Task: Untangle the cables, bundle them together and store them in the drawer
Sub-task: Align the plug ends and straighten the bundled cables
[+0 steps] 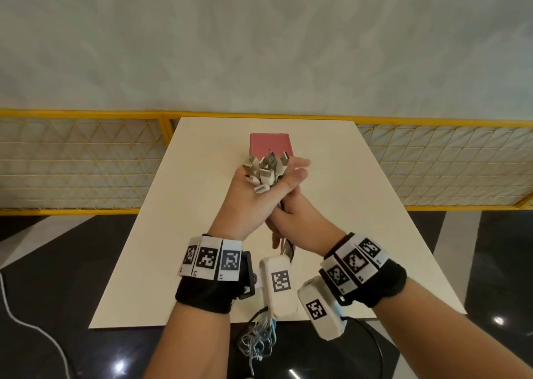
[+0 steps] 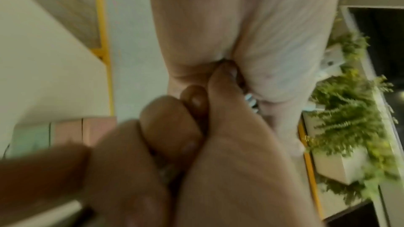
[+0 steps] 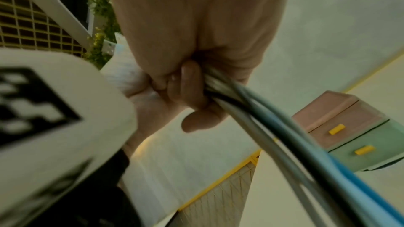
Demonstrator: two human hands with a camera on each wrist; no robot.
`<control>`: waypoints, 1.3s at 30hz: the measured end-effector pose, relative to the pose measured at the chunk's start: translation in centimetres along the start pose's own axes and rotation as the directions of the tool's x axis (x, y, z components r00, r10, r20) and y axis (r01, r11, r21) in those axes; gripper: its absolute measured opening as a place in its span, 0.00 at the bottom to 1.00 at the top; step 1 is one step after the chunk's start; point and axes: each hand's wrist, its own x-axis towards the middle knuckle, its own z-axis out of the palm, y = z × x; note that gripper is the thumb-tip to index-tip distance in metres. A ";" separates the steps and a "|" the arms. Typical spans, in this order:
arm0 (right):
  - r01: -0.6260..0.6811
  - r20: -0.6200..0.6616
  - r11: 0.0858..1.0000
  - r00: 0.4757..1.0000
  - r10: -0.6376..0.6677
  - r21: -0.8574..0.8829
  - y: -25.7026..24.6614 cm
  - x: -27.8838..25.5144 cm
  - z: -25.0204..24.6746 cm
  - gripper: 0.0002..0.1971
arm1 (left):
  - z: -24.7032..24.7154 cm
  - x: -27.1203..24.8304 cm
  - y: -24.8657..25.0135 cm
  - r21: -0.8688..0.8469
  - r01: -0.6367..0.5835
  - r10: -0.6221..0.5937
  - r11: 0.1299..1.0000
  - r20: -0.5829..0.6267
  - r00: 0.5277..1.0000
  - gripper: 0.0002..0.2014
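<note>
A bunch of white, grey and blue cables (image 1: 264, 171) is being gripped above the white surface (image 1: 331, 234) by both hands: left hand (image 1: 253, 197) fingers clenched below the plugs, right hand (image 1: 291, 220) fingers grasping lower down, before the pink-topped drawer box (image 1: 271, 145) near the far edge.

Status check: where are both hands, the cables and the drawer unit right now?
Left hand grips cable bundle near plugs. Right hand grips it just below. Drawer unit shut, behind the hands.
</note>
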 end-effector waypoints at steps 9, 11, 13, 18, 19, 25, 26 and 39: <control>0.035 -0.094 0.976 0.995 -0.015 0.215 -1.2 -0.3 -1.2 0.11 | 0.9 0.2 0.7 0.025 -0.082 0.082 0.996 0.001 0.997 0.11; -0.016 -0.139 0.975 0.989 0.048 0.220 -1.2 -0.3 -1.0 0.09 | 0.8 0.4 1.0 -0.063 -0.106 0.107 0.992 0.013 0.994 0.13; -0.078 -0.169 0.985 0.980 0.104 0.154 -1.3 -0.2 -1.1 0.11 | 0.6 0.4 1.2 -0.172 -0.139 0.144 0.975 0.018 0.989 0.33; -0.077 -0.100 0.990 0.991 0.090 0.120 -2.2 -0.4 -2.4 0.16 | -0.3 1.0 1.3 -0.015 -0.279 0.279 0.960 0.091 0.956 0.18; -0.068 -0.086 0.988 0.993 0.080 0.136 -2.4 -0.4 -2.6 0.15 | -0.3 1.2 1.4 0.030 -0.296 0.292 0.955 0.098 0.951 0.10; -0.151 -0.109 0.966 0.978 0.177 0.211 -2.4 -0.4 -3.4 0.19 | -0.7 2.1 3.1 0.017 -0.249 0.244 0.968 0.135 0.960 0.13; -0.156 -0.113 0.967 0.977 0.181 0.199 -2.4 -0.3 -3.4 0.20 | -0.8 2.3 3.5 0.025 -0.255 0.248 0.967 0.155 0.956 0.11; -0.099 -0.064 0.985 0.992 0.109 0.140 -3.8 -0.2 -4.8 0.17 | 0.3 4.8 3.7 0.364 -0.521 0.321 0.772 0.484 0.814 0.13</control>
